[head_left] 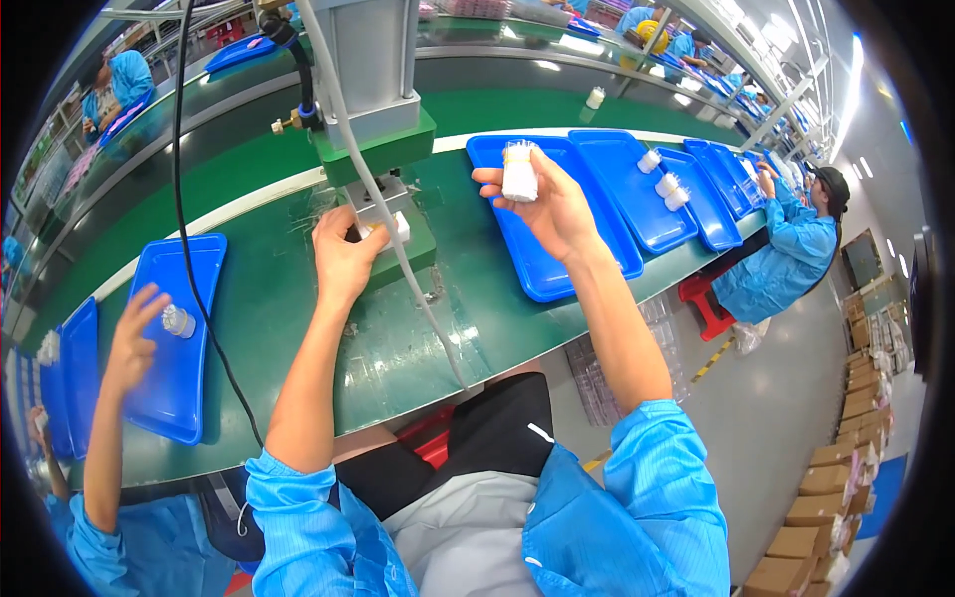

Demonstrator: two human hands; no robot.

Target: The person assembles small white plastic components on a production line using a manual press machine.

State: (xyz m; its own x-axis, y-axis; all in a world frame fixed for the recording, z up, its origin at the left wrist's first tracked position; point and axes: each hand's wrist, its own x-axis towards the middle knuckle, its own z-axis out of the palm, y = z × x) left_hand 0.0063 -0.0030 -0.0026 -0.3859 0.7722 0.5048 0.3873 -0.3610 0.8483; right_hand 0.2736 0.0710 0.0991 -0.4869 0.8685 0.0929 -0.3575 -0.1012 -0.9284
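Remotely, I have the right hand [557, 213] closed on a banded white bundle [519, 179] over a blue tray [542, 264], left hand [343, 257] at a small white part [402, 228] below the press [374, 142], grip unclear; I'd keep it flat.

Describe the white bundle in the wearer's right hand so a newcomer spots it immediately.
Find the grey-and-green machine standing at the green worktable. Just to its right is a large blue tray, and over it the wearer's right hand holds the white bundle. Unlike the white bundles resting in trays farther right, this one is held up.
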